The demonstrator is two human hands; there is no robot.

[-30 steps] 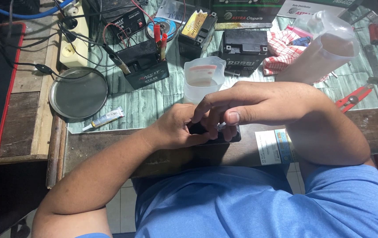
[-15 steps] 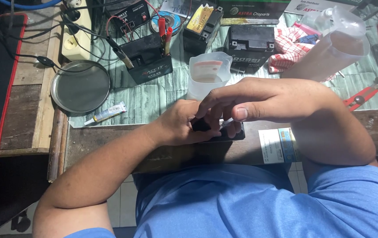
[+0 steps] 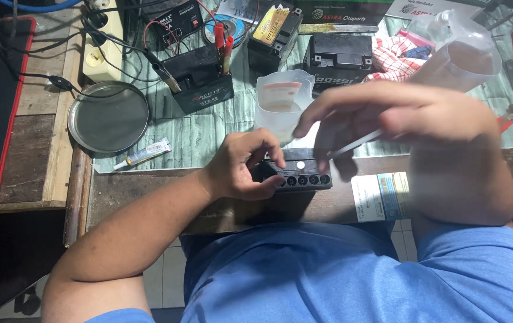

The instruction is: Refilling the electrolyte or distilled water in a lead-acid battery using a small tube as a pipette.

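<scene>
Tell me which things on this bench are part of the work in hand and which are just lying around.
In hand:
left hand steadying the small black battery with a row of round holes
right hand holding a thin white stick

Lying about:
round metal tray
small glue tube
translucent plastic jug
red-checked cloth

The small battery (image 3: 297, 173) under the left hand's fingers (image 3: 268, 157) has a matt black plastic case. The round tray (image 3: 108, 117) at the far left is dull, smooth metal. The measuring cup (image 3: 281, 98) is cloudy, translucent plastic. The checked rag (image 3: 391, 60) is soft woven cloth. The surface (image 3: 148, 197) shows rough, worn wood at its near edge.
</scene>
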